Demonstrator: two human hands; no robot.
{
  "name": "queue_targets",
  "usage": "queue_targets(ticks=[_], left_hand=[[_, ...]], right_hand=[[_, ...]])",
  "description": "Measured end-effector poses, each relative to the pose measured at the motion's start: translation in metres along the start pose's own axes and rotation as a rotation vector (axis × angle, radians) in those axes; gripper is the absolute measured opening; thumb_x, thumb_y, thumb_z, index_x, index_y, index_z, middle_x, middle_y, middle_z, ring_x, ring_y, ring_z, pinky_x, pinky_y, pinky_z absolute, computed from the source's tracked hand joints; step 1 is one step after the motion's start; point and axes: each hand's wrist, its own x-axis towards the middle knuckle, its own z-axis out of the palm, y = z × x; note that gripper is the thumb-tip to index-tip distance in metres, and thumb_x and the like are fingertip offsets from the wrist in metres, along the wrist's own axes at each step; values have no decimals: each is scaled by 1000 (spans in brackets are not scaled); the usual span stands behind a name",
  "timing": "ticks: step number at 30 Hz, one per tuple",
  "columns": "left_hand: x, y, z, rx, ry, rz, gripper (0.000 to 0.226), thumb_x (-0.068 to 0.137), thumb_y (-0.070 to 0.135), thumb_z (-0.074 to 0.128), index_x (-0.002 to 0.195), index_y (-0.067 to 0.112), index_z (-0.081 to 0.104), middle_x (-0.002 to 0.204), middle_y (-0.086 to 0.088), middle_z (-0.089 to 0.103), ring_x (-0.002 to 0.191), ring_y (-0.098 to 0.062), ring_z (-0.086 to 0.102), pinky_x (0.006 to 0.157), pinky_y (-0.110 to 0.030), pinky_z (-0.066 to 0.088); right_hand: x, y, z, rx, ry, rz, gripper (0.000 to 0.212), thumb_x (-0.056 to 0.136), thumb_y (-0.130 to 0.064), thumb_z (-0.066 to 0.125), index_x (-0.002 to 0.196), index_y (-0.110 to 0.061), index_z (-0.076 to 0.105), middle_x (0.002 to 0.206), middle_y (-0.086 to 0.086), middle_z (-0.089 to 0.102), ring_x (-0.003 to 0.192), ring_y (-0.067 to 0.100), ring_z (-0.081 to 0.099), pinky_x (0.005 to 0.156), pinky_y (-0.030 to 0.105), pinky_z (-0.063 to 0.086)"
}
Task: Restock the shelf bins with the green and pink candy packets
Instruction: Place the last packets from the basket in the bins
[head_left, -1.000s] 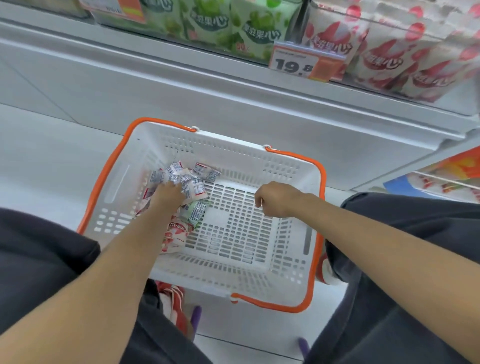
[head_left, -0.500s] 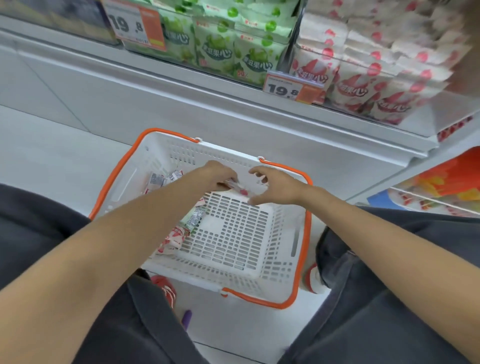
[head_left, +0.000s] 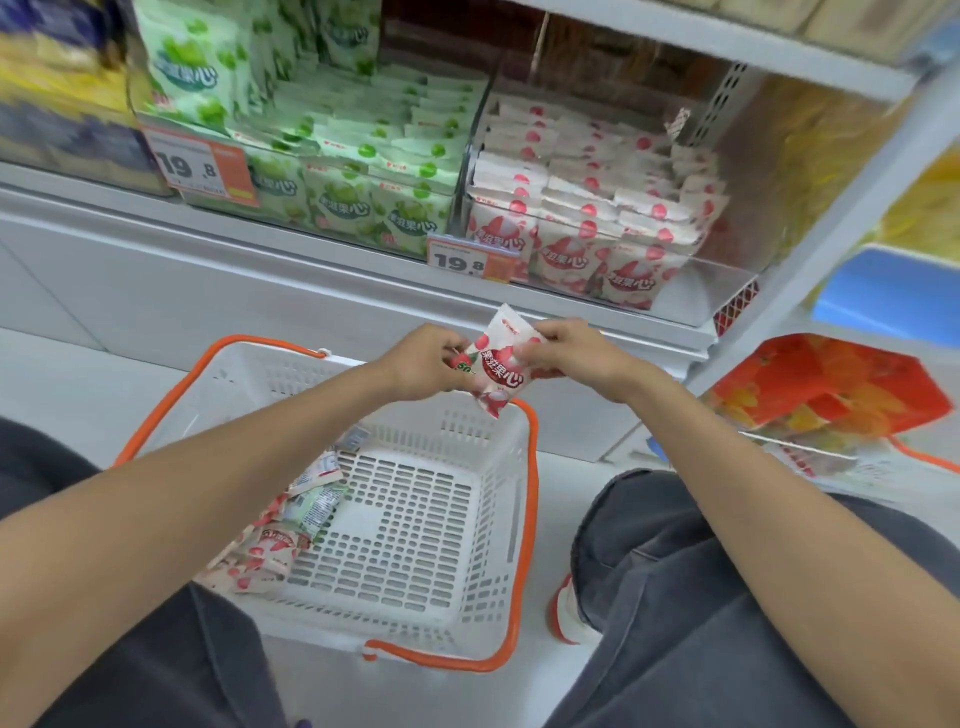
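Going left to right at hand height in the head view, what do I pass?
First the basket's orange handle → left hand → held pink packet → right hand → orange-red bag.

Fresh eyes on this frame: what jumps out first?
A pink candy packet held up mid-frame, pinched between left grip and right grip over the far edge of the white basket. Behind it, the shelf's green bin and pink bin sit side by side, both well filled. A few loose packets lie along the basket's left side.
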Motion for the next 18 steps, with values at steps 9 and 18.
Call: queue_targets(ticks=[9,18], left_hand=[[60,123,-3,279,439,501,54,82,50,71,125,20,57,117,1,61,104,-15,57,89,-31,48],[138,124,-49,1148,426,389,77,89,62,4,131,20,53,131,-5,58,123,-24,49,107,-46,28]], right_hand=[[-44,-74,-149,-360,358,-219,17,83,-14,75,95,-3,69,80,5,69,65,4,60,62,19,50],[-23,-82,-242,-999,453,-60,4,85,-9,66,84,-10,62,78,8,58,80,29,55,58,30,36]])
